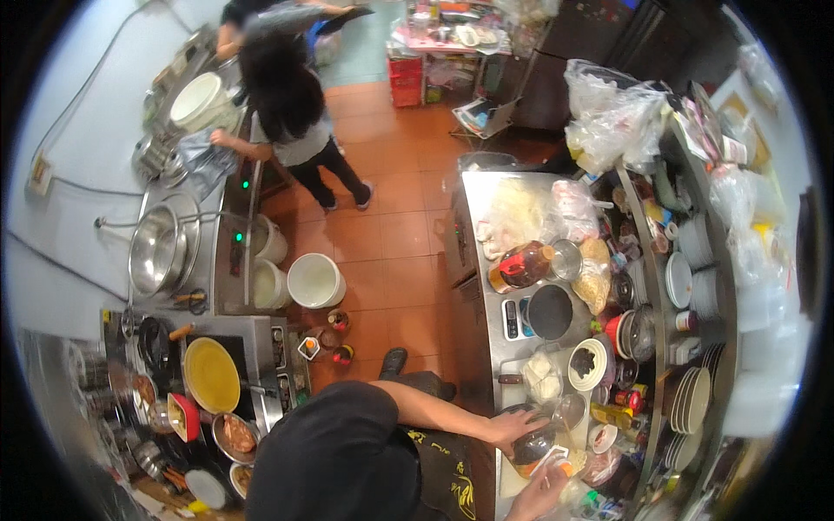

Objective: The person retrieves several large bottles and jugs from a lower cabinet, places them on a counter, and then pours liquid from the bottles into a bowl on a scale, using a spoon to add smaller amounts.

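My left hand lies with its fingers curved over the upper side of a clear container with dark brown contents. Just below it, my right hand grips a white-edged bottle with an orange cap, close against that container. My fingers partly hide both things. Above my left hand, a clear bag of pale white pieces rests on a white cutting board, near a dark knife handle. A clear bowl stands right of my left hand.
The steel counter holds a kitchen scale, a large sauce bottle and a white bowl with dark food. Plates fill the right shelves. Behind me are a stove with a yellow-filled pan, a white bucket and another person.
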`<state>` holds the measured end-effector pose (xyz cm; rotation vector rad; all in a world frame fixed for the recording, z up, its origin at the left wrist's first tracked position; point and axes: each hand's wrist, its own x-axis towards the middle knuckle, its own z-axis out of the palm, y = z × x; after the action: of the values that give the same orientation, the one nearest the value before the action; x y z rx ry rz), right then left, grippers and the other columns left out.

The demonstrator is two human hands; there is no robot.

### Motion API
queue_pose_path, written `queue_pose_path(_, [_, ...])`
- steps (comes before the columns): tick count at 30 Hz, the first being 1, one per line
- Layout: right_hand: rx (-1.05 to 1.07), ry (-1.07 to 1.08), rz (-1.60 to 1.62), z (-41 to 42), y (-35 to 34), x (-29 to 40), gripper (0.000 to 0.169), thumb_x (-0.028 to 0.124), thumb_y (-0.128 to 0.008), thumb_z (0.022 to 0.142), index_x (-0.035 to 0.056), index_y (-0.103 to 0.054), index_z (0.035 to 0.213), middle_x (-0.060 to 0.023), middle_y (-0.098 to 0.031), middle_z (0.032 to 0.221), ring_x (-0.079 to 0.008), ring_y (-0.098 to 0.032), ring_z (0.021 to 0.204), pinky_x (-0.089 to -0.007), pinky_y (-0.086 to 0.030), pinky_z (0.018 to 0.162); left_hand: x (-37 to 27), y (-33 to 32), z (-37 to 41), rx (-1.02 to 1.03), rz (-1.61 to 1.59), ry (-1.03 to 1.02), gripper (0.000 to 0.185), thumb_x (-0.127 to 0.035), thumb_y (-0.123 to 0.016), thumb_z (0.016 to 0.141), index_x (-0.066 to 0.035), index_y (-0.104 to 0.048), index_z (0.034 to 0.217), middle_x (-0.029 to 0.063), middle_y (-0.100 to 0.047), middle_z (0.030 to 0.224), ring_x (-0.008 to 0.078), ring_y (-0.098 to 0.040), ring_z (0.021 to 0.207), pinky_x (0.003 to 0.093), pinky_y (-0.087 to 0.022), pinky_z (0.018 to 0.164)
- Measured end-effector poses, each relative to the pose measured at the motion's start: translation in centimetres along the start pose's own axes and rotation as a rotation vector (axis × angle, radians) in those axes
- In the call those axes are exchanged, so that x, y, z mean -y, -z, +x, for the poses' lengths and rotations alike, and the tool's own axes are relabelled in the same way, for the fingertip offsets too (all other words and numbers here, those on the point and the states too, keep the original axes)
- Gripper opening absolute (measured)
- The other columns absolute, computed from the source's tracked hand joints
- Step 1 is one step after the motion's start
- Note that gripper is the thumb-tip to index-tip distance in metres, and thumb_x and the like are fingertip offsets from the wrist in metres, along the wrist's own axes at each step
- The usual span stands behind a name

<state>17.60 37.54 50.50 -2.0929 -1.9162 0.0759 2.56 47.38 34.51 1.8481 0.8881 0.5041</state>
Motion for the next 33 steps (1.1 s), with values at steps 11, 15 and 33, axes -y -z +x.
queue_pose_path(11, [0.122,-0.308,0.914,-0.6,-2.9,0.8,0.046,0.009,-0.071,0.097,-0.0025,-0.054,0.138,-0.0139,-0.063,0.12,-0.0199,-0.063,0.102,-0.0329,-0.051,0.085,1.5,-3.1,-3.9,0.161,-0.745,0.643,0.125,-0.045,-0.095,0.066,-0.018,-0.023,0.165,0.0242,-0.045,0.148,0.0422,-0.048,0.137,0.0588,-0.055,0.097])
queue_pose_path(15, [0.263,-0.44,1.113,-3.3,2.5,2.6,0.035,0.009,-0.074,0.095,0.0017,-0.063,0.128,-0.0103,-0.069,0.119,-0.0196,-0.065,0.105,-0.0334,-0.05,0.089,2.5,-6.5,-5.0,0.202,-1.691,0.693,0.056,-0.036,-0.062,0.092,-0.009,-0.053,0.14,0.0218,-0.057,0.133,0.0477,-0.061,0.117,0.0687,-0.055,0.088])
queue_pose_path(33, [1.299,0.518,0.969,-15.8,-12.5,9.5,0.02,0.022,-0.08,0.089,0.0038,-0.073,0.094,-0.0093,-0.068,0.085,-0.0242,-0.069,0.071,-0.0346,-0.056,0.064,9.9,-23.5,-29.0,-1.406,-2.378,0.479,0.084,-0.064,-0.061,0.093,-0.004,-0.051,0.15,0.0227,-0.054,0.15,0.0421,-0.051,0.138,0.0573,-0.042,0.117])
